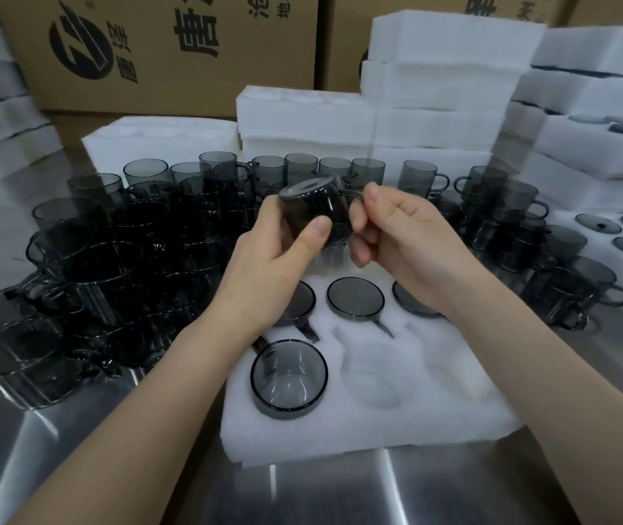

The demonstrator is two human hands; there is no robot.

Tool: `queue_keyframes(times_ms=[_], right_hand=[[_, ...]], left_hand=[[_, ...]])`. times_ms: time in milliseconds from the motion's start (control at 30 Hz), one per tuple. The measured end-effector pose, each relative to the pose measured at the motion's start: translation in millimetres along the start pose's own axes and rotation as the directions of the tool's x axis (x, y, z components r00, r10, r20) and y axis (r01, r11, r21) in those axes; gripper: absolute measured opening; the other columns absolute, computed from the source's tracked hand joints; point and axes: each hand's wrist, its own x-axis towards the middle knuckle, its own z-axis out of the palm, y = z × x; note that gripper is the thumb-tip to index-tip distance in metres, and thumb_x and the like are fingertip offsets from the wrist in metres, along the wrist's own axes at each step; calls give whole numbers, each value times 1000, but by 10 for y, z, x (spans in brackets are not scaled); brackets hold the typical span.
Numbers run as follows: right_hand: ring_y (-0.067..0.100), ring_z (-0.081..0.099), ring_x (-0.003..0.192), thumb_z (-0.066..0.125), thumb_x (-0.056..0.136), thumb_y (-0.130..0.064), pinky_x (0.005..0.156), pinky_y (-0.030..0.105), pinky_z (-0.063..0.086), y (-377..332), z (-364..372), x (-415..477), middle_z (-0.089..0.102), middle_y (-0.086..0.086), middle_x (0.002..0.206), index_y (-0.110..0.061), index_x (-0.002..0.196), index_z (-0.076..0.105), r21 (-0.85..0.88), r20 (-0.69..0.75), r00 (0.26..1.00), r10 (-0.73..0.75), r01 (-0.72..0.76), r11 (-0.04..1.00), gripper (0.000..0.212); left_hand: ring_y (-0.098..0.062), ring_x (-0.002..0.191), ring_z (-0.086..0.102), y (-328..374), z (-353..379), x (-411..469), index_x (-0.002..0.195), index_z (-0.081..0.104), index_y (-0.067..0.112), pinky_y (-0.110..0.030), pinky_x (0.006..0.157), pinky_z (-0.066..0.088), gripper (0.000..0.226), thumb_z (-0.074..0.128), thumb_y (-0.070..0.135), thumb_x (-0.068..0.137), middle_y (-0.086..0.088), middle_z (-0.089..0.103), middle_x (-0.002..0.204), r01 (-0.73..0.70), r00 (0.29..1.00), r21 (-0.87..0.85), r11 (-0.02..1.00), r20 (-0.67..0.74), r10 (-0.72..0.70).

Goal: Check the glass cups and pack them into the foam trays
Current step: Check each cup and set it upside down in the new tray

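Foam tray [378, 430], bottom centre: four cups seated, three back-row cups [355, 297] partly hidden by the wrists, one front cup [289, 377] mouth up at left; two front pockets unfilled. Fifth cup [313, 200] held tipped above the tray: left hand [272, 259] wraps its body, right hand [404, 236] pinches the handle. Loose cups [113, 259] crowd the steel table [56, 449], too many to count. Foam stacks [446, 70] upper right, cardboard boxes [169, 51] along the top.

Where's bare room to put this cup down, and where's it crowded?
Free: two empty front pockets of the foam tray, right of the packed cup; bare steel table along the near edge. Crowded: loose cups left, behind and right of it.
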Motion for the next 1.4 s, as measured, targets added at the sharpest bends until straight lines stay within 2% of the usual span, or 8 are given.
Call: queue_keyframes(times_ms=[100,333,500,667,900,1000,1200,1400], right_hand=[[17,43,51,45,93,-39,62,30,37,9,-13,11,38,-4,54,-25,51,53,-52,-1,998,58,-58,997,45],[16,45,45,45,92,-54,55,17,41,49,1,0,48,7,44,-21,45,45,-262,-99,993,60,-84,961,58],[23,57,46,47,96,-45,51,31,50,38,2,-13,59,6,54,1,84,52,-151,-78,996,39,-51,987,48],[17,53,47,56,88,-41,46,28,46,17,-18,-6,58,-3,60,-14,91,51,-137,-124,991,52,-69,988,28],[29,62,114,54,84,-44,87,43,55,6,-20,3,60,10,131,-19,133,54,-39,-43,980,194,-196,980,55],[35,58,121,47,89,-48,101,55,46,0,11,-10,56,20,135,-10,136,49,37,22,974,224,-225,974,60],[23,65,91,47,81,-51,75,38,55,5,76,-16,68,8,105,-19,109,65,-86,-105,989,108,-117,989,46],[12,53,126,47,91,-51,109,39,40,41,97,-32,56,-1,135,-23,134,50,-252,-104,992,67,-91,963,52]], left_hand=[[12,92,59,11,-11,-5,115,47,34,-6,76,43,40,58,53,81,26,64,95,-33,999,58,998,-14,34],[8,99,57,-4,-8,10,118,52,26,-11,86,44,48,76,34,78,21,62,107,-146,989,124,981,-18,149],[0,109,56,13,1,11,132,48,24,-15,93,43,57,67,35,80,12,59,118,-169,983,93,981,-58,175],[4,106,59,-7,-2,-8,135,38,26,-22,94,47,56,60,36,85,14,63,113,-142,989,28,989,-40,143],[-4,98,66,-4,-6,-20,127,36,45,-31,92,49,37,50,39,93,15,71,105,-170,983,35,985,77,167],[4,96,64,-9,2,-9,125,39,47,-14,85,45,32,46,41,95,27,68,102,-196,974,79,977,134,184],[2,124,45,41,31,0,132,47,31,-11,101,34,52,61,42,83,14,50,131,-356,934,175,918,109,341],[-5,121,49,56,56,-6,133,52,18,-12,103,33,63,72,38,76,7,56,129,-395,918,306,866,91,386]])
